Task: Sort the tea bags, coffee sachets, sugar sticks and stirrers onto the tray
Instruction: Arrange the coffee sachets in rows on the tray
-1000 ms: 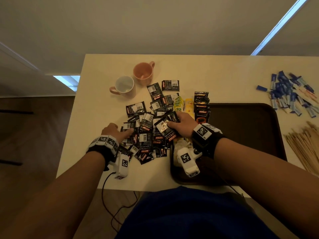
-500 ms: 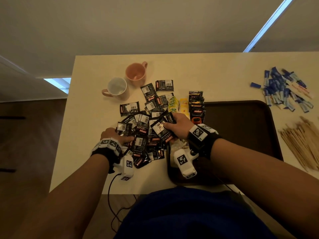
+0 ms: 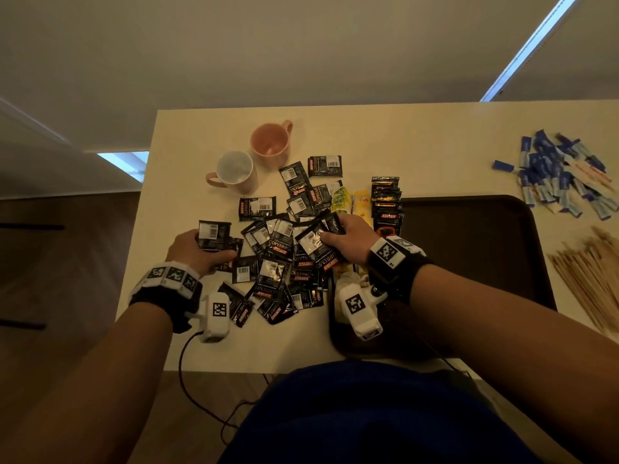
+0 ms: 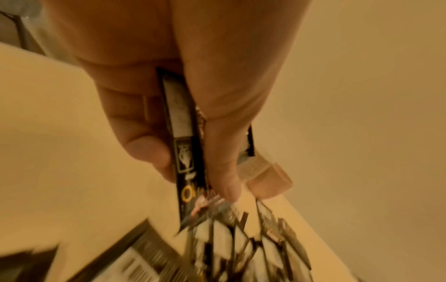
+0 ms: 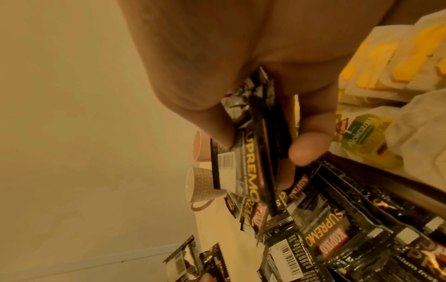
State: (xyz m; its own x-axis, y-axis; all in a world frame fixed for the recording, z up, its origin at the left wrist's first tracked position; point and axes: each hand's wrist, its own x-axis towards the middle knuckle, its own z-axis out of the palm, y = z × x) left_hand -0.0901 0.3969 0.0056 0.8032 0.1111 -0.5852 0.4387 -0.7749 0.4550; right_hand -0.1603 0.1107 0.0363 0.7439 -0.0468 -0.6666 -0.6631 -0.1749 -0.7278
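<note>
Sachets, black foil coffee sachets [image 3: 274,249], sprawl near the desk's front edge beside the dark tray [image 3: 475,229]. My left hand [image 3: 192,251] and right hand [image 3: 345,241] each pinch some: light, slippery, so I grip flat faces.

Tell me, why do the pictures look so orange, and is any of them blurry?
Head view: dim, warm room light, edges bent by the wide lens, fairly sharp. Left wrist view: strong orange cast, the loose sachets smeared by motion blur. Right wrist view: the same cast, but print on the held sachets stays readable.

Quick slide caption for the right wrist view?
Right hand pinching a small stack of black coffee sachets above the scattered pile, two mugs behind.
</note>
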